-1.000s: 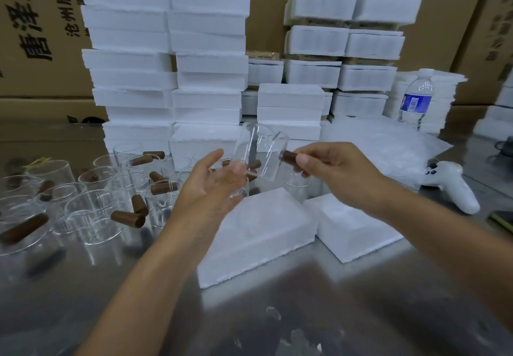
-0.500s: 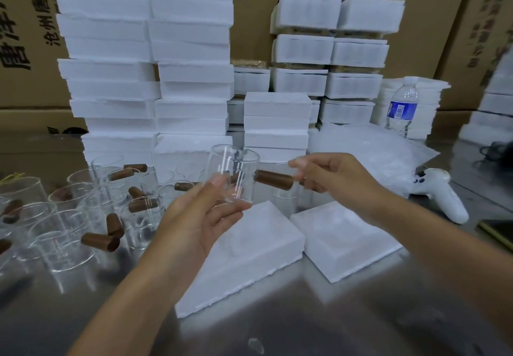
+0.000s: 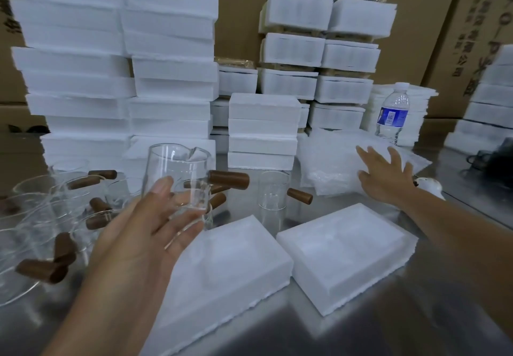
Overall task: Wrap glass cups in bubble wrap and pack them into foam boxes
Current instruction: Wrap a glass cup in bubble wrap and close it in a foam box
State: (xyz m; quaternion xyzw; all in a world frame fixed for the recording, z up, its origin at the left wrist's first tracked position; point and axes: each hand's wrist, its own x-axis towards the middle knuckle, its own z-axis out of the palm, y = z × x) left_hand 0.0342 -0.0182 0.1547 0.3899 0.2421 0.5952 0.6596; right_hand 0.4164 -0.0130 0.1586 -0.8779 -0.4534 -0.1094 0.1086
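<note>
Your left hand (image 3: pixel 155 225) cradles the glass cup (image 3: pixel 177 181) upright above the table (image 3: pixel 361 333), fingers curled around its base, freeing your right hand (image 3: pixel 385 175), spread open and empty, to reach onto the bubble wrap (image 3: pixel 338 158) for a sheet.

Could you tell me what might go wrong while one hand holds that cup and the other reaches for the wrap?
The left hand holds the glass cup only by fingertips, so it may slip. Its wooden handle could knock the standing cup. The right hand might drag several bubble wrap sheets.
</note>
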